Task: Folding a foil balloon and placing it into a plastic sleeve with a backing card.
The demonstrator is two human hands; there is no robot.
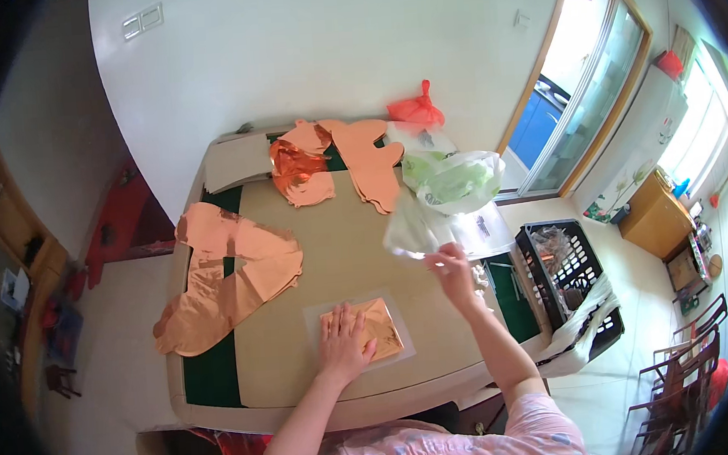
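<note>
My left hand (345, 344) lies flat with its fingers stretched over a folded copper-coloured foil sheet (384, 330). Under the foil a clear plastic sleeve (406, 350) shows around its edges. My right hand (452, 270) is raised to the right of it, fingers pinched on a clear plastic bag (406, 231) that is blurred by motion. A large flat foil balloon (258, 271), copper-coloured, is spread at the table's left. At the back lie a crumpled, shiny foil piece (300, 171) and a stack of flat foil shapes (368, 160).
Green-and-white plastic bags (453, 180) and a red knotted bag (419, 109) sit at the table's back right. A black crate (562, 257) stands against its right side, with white plastic strips (583, 327) draped over it. Brown board (290, 249) covers the tabletop. Wooden chairs (681, 375) stand farther right.
</note>
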